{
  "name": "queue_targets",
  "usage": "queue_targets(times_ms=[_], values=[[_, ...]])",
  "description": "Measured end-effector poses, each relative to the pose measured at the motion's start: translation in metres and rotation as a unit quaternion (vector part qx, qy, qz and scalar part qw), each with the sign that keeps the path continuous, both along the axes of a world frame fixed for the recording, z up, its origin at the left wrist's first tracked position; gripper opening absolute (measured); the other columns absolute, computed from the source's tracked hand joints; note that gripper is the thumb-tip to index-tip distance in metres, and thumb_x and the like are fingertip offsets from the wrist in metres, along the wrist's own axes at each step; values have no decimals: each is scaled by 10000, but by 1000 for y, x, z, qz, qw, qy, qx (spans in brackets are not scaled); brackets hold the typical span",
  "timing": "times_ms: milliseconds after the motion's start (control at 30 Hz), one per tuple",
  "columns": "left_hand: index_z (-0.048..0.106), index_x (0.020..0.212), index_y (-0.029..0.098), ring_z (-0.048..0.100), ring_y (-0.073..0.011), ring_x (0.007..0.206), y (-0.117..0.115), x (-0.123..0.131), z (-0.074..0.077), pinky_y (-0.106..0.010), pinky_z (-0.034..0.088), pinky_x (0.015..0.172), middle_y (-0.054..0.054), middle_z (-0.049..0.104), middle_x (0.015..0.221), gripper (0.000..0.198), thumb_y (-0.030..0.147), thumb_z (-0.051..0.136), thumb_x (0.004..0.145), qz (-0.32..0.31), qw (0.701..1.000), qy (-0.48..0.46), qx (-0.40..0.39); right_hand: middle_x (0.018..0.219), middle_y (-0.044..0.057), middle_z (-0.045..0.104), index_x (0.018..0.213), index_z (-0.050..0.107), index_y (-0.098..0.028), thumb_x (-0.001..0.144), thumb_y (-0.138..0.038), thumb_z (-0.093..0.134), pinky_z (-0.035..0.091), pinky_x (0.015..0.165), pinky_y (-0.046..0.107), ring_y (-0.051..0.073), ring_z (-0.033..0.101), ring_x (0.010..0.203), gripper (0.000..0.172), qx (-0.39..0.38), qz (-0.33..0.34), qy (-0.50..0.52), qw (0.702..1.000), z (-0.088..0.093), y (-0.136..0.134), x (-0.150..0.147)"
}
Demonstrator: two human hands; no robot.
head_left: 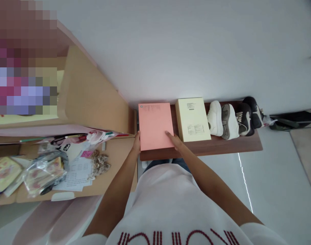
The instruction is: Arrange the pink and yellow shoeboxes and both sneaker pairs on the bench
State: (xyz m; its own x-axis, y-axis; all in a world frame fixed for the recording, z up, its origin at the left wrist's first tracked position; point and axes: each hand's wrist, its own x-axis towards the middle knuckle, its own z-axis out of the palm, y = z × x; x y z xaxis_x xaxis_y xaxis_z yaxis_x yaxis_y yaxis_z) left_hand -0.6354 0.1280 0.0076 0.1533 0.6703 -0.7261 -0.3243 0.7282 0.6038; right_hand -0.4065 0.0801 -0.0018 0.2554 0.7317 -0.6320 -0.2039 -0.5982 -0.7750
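Observation:
A pink box (155, 126) with small print along its far edge lies at the left end of a dark wooden bench (234, 147). My left hand (136, 142) grips its left side near the front corner. On the opposite side my right hand (174, 140) holds the box, the thumb resting on the lid and the other fingers hidden along its edge. Just right of it sits a cream box (193, 119) with printed labels, apart from my hands. The underside of the pink box is hidden.
White shoes (214, 119) and black shoes (243, 119) stand farther right on the bench. On the left is a desk (119, 166) with papers (77, 172), a plastic bag (44, 173) and a scrunchie (100, 161). A wooden cabinet (94, 92) rises above it. A wall runs behind.

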Motion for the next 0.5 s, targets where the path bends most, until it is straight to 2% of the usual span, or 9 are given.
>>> queue_targets(times_ms=[133, 233, 300, 367, 433, 500], values=[[691, 1213, 125, 701, -327, 1137, -5, -9, -1, -456, 566, 982, -149, 775, 1094, 709, 725, 446, 926, -12, 1000, 16, 21, 1339, 194, 667, 1283, 635, -122, 767, -659, 765, 521, 1060, 500, 315, 660, 1188, 756, -57, 13, 71, 996, 10, -8, 1], [704, 1176, 129, 702, -298, 1142, -9, -17, -3, -416, 557, 1003, -137, 775, 1111, 630, 670, 480, 942, -6, 999, 42, 26, 1345, 192, 665, 1290, 636, -129, 802, -667, 723, 502, 1084, 490, 313, 648, 1218, 732, -34, 17, 64, 997, 16, -12, 2], [706, 1173, 132, 708, -291, 1132, -12, -22, -2, -404, 560, 1003, -140, 774, 1120, 592, 641, 525, 933, -3, 999, 48, 15, 1376, 179, 647, 1363, 589, -144, 828, -672, 688, 465, 1123, 482, 300, 625, 1260, 758, -1, 25, 24, 999, 19, -14, 1], [701, 1199, 129, 714, -299, 1120, -16, -24, 2, -414, 569, 994, -150, 772, 1122, 593, 633, 561, 918, -6, 999, 38, -2, 1491, 157, 556, 1493, 465, -173, 848, -666, 661, 382, 1194, 463, 279, 539, 1372, 835, 33, 38, -44, 998, 22, -15, -1], [682, 1247, 127, 716, -307, 1116, -20, -25, 9, -425, 577, 988, -155, 770, 1128, 600, 615, 583, 913, -5, 1000, 16, -12, 1620, 128, 392, 1589, 313, -204, 881, -656, 616, 274, 1253, 446, 256, 386, 1494, 893, 55, 62, -112, 990, 25, -14, -4], [654, 1298, 126, 712, -303, 1130, -24, -23, 17, -421, 575, 999, -149, 765, 1153, 578, 561, 605, 920, 0, 1000, -15, -18, 1691, 111, 231, 1619, 251, -208, 925, -655, 535, 193, 1276, 458, 262, 227, 1563, 873, 54, 94, -171, 979, 29, -13, -9]])
